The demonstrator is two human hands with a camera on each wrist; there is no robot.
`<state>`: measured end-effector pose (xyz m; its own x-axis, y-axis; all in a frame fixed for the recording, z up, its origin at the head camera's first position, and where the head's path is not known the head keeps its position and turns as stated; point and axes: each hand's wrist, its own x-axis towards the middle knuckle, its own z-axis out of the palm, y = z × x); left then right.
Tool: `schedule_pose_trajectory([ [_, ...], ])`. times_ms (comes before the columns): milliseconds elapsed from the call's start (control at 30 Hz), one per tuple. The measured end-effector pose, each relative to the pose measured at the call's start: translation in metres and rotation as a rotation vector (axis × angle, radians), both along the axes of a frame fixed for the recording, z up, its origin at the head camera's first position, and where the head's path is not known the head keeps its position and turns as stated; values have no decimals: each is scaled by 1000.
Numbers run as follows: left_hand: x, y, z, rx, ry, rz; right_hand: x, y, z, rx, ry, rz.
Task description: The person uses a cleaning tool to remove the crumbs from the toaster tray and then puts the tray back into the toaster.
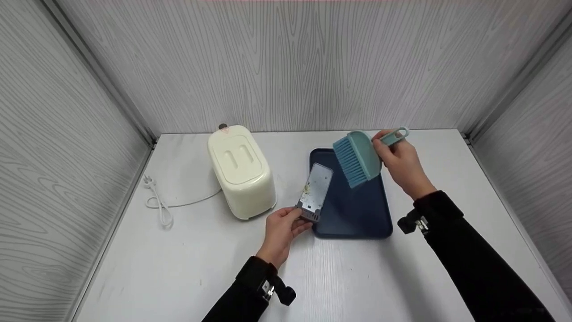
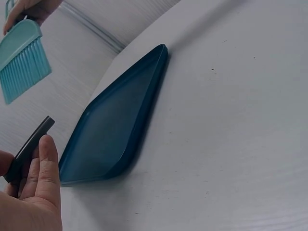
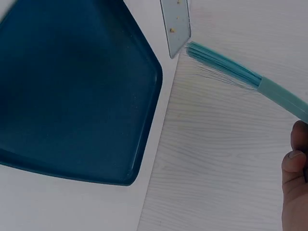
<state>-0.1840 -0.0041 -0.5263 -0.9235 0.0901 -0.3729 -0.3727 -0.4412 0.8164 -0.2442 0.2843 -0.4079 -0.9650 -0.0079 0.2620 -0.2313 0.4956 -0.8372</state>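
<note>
My left hand (image 1: 280, 232) pinches the grey handle end of a toaster's crumb tray (image 1: 318, 184), thumb on top and fingers beneath. Crumbs lie on its metal surface, also visible on the crumb tray (image 3: 176, 29) in the right wrist view. Gripped by its handle in my right hand (image 1: 404, 167) is a light-blue hand brush (image 1: 363, 154), raised above the dark blue tray (image 1: 355, 221). The bristles point left toward the crumb tray, a gap apart from it. Seen edge-on in the left wrist view, the crumb tray (image 2: 30, 148) is held above the tabletop.
A cream toaster (image 1: 243, 172) with its lid on stands left of the blue tray. Its power cord (image 1: 190, 203) runs left to a bundled length and a plug (image 1: 149, 180). Grey wood-grain panels (image 1: 286, 67) enclose the white table (image 1: 201, 277) at the back and sides.
</note>
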Motion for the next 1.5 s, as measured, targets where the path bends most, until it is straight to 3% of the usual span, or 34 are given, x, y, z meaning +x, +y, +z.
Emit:
schedule_pose_trajectory([
  [200, 0, 1, 2, -3, -4, -14, 2, -34, 17, -34, -59, 153],
  [400, 1, 2, 2, -12, -5, -39, -9, -57, 7, -94, -111, 328],
  [533, 3, 3, 3, -26, -13, -69, -15, -69, 1, -103, -154, 379],
  [1033, 6, 7, 4, -64, 18, -145, -16, -80, -15, -112, -226, 419],
  [1500, 2, 1, 9, -113, 66, -181, -19, -71, -32, -176, -235, 329],
])
